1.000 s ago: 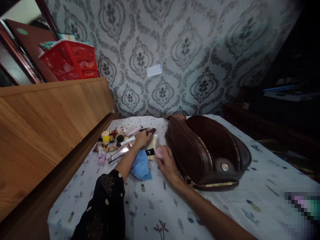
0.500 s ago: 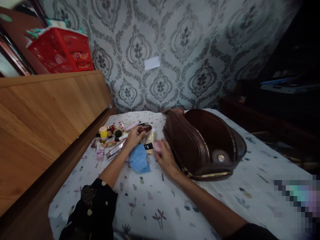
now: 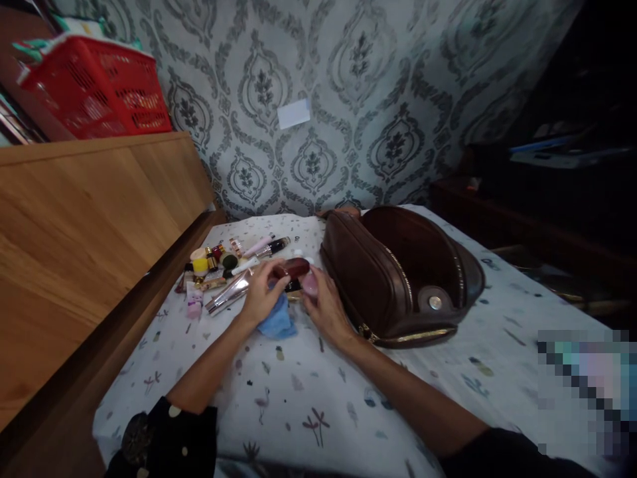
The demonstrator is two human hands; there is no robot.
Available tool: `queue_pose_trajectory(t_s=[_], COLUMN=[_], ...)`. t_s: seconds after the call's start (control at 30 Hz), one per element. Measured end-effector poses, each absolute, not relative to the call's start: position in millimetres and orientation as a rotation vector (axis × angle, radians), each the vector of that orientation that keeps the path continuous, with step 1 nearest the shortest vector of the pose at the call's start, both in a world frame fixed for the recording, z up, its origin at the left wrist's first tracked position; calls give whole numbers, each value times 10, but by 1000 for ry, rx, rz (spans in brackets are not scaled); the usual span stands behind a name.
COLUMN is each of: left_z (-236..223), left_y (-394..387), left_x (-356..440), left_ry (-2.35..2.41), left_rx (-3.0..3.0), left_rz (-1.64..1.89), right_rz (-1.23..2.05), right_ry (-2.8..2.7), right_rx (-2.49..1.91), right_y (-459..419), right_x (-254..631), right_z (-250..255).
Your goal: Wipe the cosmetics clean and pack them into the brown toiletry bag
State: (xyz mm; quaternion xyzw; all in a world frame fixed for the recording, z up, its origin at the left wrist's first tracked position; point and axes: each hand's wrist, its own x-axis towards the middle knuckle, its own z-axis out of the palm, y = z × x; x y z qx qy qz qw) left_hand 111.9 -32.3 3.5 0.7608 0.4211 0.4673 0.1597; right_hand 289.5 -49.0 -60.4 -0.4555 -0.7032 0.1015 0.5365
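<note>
My left hand (image 3: 263,293) is closed on a glossy dark red-brown oval item (image 3: 297,267), whose exact kind I cannot make out. My right hand (image 3: 327,309) grips a small pink rounded item (image 3: 309,284), close beside the dark one. Below my left hand lies a crumpled blue cloth (image 3: 279,322). A silver-pink tube (image 3: 229,293) rests left of that hand, and a black-and-silver tube (image 3: 275,247) lies behind it. To the right of my right hand stands a brown bag (image 3: 368,279), its zip undone and its top gaping.
Several small cosmetics, among them a yellow jar (image 3: 200,267) and a lilac tube (image 3: 194,302), cluster at the left on the patterned cloth (image 3: 279,405). A wooden panel (image 3: 99,219) borders the left side, with a red basket (image 3: 99,86) above it. Wallpaper covers the back wall.
My left hand has carried the dark red-brown item right and slightly nearer, up to the pink item in my right hand. The black-and-silver tube now shows more fully. The view has shifted slightly.
</note>
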Motion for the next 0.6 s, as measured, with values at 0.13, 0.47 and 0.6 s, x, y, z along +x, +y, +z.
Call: queue_pose_trajectory(t_s=[0.13, 0.47, 0.6], left_z=[46, -27, -48], left_y=[-501, -640, -624], left_x=[1116, 978, 776], left_ry=[1136, 1074, 1161], left_rx=[2186, 2624, 2881], left_rz=[1241, 746, 524], right_rz=[228, 215, 273], right_ry=[-1679, -1769, -1726], right_rx=[-1090, -1155, -1209], right_y=[-482, -458, -464], right_x=[2887, 2931, 2917], right_z=[-634, -779, -799])
